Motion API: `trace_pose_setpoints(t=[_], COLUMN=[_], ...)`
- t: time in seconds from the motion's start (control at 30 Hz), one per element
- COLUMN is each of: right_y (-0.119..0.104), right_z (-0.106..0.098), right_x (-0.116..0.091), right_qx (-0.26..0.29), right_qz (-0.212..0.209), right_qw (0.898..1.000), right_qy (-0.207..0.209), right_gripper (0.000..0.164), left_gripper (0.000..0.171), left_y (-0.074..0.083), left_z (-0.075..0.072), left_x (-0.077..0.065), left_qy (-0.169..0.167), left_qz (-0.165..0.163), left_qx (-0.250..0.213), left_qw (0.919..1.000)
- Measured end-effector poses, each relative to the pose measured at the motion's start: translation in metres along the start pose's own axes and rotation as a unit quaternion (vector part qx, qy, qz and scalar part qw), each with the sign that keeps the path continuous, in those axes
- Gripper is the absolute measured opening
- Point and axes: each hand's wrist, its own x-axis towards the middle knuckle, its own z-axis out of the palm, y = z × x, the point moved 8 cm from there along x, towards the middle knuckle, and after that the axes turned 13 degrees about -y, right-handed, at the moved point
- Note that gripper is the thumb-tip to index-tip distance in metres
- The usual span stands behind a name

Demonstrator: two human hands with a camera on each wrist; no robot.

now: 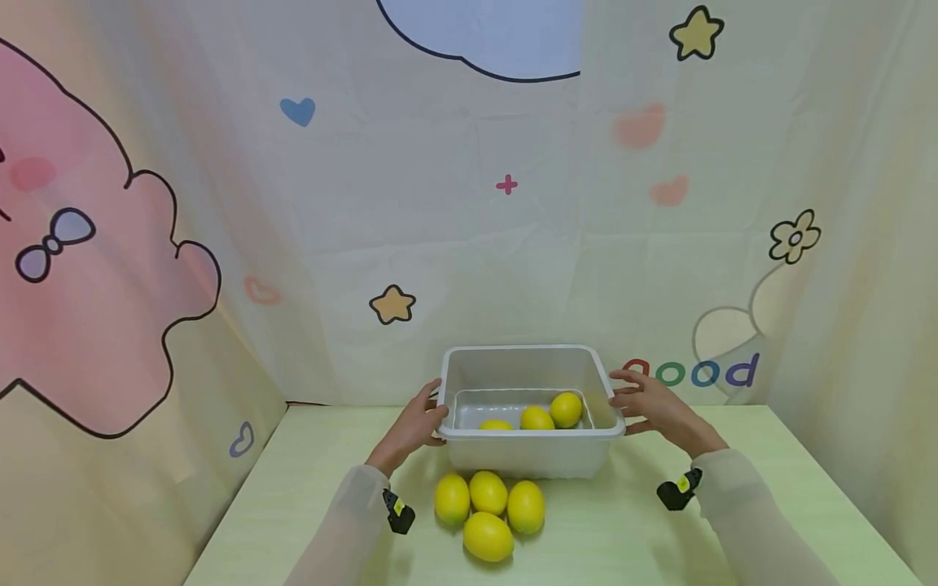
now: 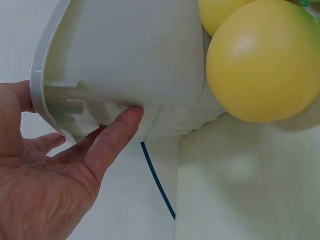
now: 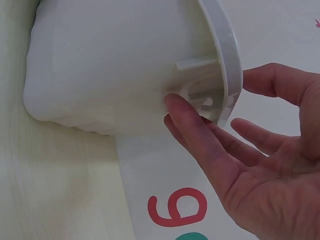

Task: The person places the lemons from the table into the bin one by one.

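A white plastic bin [image 1: 531, 452] stands near the back curtain; whether its base touches the table is unclear. Three lemons [image 1: 567, 409] show inside it, one partly hidden by the front wall. My left hand [image 1: 414, 425] grips its left end; in the left wrist view the thumb is at the rim and fingertips [image 2: 131, 116] press below it. At the opposite end my right hand [image 1: 659, 407] grips likewise, with fingertips [image 3: 177, 104] beneath the rim [image 3: 230, 65]. Several more lemons [image 1: 487, 536] lie clustered on the table just in front of the bin.
A pale green-yellow table [image 1: 586, 541] runs under everything. Behind it hangs a printed curtain [image 1: 469, 203] with stars, hearts and coloured letters, and more curtain closes in both sides. A black wrist camera [image 1: 398, 513] sits on each sleeve.
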Motion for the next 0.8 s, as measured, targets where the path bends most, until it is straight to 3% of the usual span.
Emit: trace_pose_setpoints(t=[0.53, 0.8], right_y=[0.0009, -0.0002], right_z=[-0.0009, -0.0032], right_x=[0.0046, 0.007], right_qx=[-0.022, -0.033], right_qz=[0.011, 0.021], right_qw=[1.0, 0.999], right_qy=[0.005, 0.021], right_gripper=[0.07, 0.069], left_gripper=[0.064, 0.063], left_y=[0.0006, 0.0046], left_z=[0.001, -0.0016], left_x=[-0.0026, -0.0028], left_qy=[0.005, 0.026], left_qz=[0.0, 0.007], left_qx=[0.001, 0.0], left_qw=[1.0, 0.9996])
